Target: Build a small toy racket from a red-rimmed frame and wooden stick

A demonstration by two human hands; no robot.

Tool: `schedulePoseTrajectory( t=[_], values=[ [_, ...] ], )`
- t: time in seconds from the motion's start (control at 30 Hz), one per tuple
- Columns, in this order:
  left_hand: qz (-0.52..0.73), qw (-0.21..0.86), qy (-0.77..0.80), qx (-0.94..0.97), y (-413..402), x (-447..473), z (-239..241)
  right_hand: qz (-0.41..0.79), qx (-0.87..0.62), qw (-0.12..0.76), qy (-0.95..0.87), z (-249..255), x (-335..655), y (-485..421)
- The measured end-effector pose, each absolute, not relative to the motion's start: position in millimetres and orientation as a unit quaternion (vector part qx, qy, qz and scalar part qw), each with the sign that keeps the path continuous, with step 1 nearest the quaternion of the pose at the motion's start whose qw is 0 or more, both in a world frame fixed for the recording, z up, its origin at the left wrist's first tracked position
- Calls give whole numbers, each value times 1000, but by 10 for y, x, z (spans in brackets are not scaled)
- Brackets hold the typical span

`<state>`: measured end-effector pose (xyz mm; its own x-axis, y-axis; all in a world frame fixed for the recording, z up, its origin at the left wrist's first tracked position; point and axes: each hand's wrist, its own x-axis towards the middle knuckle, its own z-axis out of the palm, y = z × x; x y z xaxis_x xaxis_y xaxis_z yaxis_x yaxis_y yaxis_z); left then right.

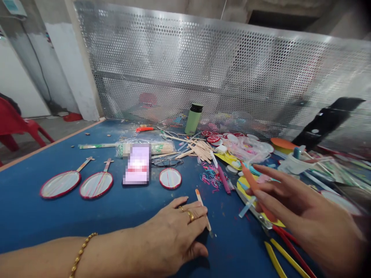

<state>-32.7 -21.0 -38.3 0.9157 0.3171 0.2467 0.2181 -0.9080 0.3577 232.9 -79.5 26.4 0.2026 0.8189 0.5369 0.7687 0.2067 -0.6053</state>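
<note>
My left hand (176,229) lies palm down on the blue table (43,220). Its fingers are closed round a thin stick tool (199,199) with an orange end, whose tip touches the table. It wears a gold ring and a gold bracelet. My right hand (292,208) hovers, blurred, over a yellow paper disc (242,186) with its fingers stretched out. An orange strip (251,180) sits between those fingers. Scissors (285,247) with red and yellow handles lie just below that hand.
Two red-rimmed round paddles on sticks (60,183) (96,184), a phone (137,165) and a small red-rimmed disc (170,178) lie ahead. Craft sticks (199,150), rubber bands (210,178) and a green bottle (193,118) sit before a perforated metal screen (203,69). A red chair (17,125) stands left.
</note>
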Motion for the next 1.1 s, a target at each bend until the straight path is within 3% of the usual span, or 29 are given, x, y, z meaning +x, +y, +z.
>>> schedulePoseTrajectory(
  t=[0.1,0.33,0.57,0.87,1.1],
  values=[
    [150,165,145,964,-214,-319,-349,155,-627,450,-616,390,2203,-553],
    [182,149,136,963,-173,-283,-414,237,-608,506,-565,476,2140,-15],
    [204,147,127,960,-168,-290,-468,305,-649,355,-599,207,2119,159],
    [207,138,132,960,-169,-275,-493,191,-716,174,-649,31,1782,490],
    [190,131,135,964,-146,-242,-568,37,-704,137,-696,-117,1714,608]
  ],
)
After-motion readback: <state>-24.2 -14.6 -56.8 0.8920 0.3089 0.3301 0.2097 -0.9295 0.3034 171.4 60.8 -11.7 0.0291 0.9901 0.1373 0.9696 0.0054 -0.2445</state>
